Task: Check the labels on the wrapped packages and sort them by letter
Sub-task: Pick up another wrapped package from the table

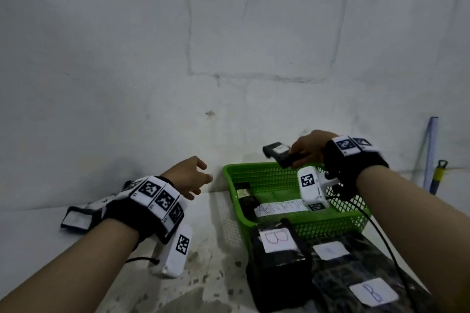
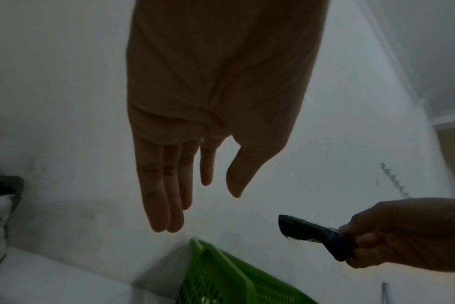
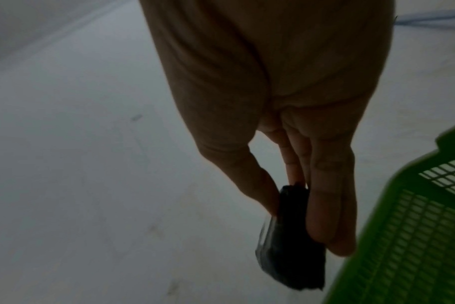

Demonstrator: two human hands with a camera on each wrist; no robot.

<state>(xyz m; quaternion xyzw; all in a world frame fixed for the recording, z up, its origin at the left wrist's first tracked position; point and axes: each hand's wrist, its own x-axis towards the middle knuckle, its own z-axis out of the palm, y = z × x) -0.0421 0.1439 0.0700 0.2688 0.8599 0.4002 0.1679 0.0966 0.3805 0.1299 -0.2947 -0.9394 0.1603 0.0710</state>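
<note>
right hand (image 1: 309,146) pinching flat black-wrapped package (image 1: 278,152) | left hand (image 1: 189,176) loosely spread | green mesh basket (image 1: 335,223)

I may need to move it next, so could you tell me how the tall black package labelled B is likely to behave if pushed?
The tall black package labelled B stands upright, so a high push may tip it. Its glossy wrap looks slippery. It leans against the green basket, which may steady that side.

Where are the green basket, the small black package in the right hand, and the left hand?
green basket (image 1: 230,173): head view, on its far left rim.
small black package (image 1: 276,151): head view, on its wrapped top.
left hand (image 2: 216,86): left wrist view, on the palm.
</note>
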